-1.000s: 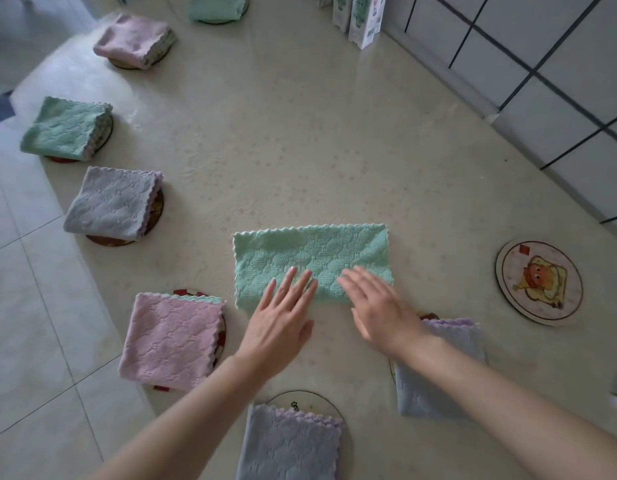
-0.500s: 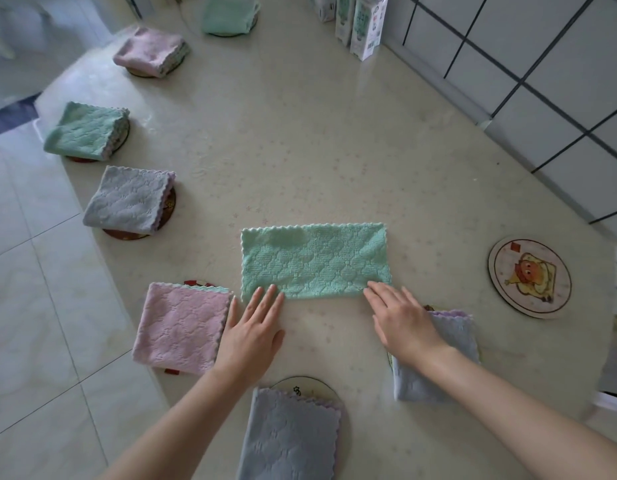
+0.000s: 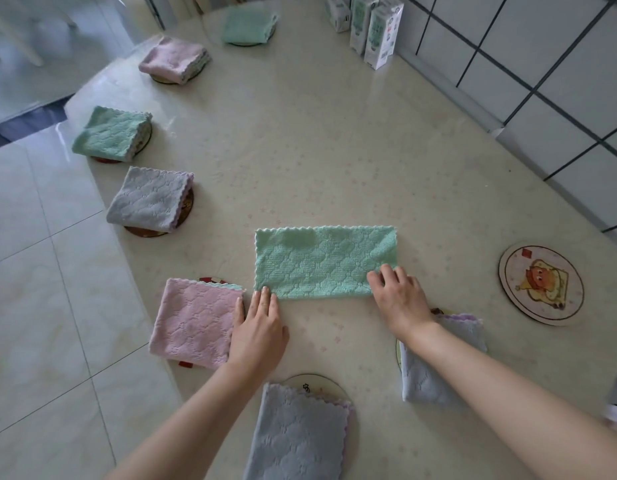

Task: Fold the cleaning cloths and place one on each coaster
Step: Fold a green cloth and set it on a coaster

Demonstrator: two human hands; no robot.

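Note:
A green cleaning cloth (image 3: 321,259), folded into a long strip, lies flat in the middle of the table. My left hand (image 3: 258,327) rests on the table with straight fingers, its fingertips touching the strip's near left corner. The fingers of my right hand (image 3: 399,299) are curled over the near right corner and pinch it. One round coaster (image 3: 540,284) with a cartoon picture lies bare to the right of the strip.
Folded cloths sit on coasters around the table's edge: pink (image 3: 196,323), grey (image 3: 298,434), grey (image 3: 438,362), grey (image 3: 149,199), green (image 3: 111,133), pink (image 3: 174,58), green (image 3: 248,26). Cartons (image 3: 376,29) stand by the tiled wall at the back.
Both hands slid off the strip's middle and apart along its near edge to the two corners. The right hand's fingers curled onto the right corner.

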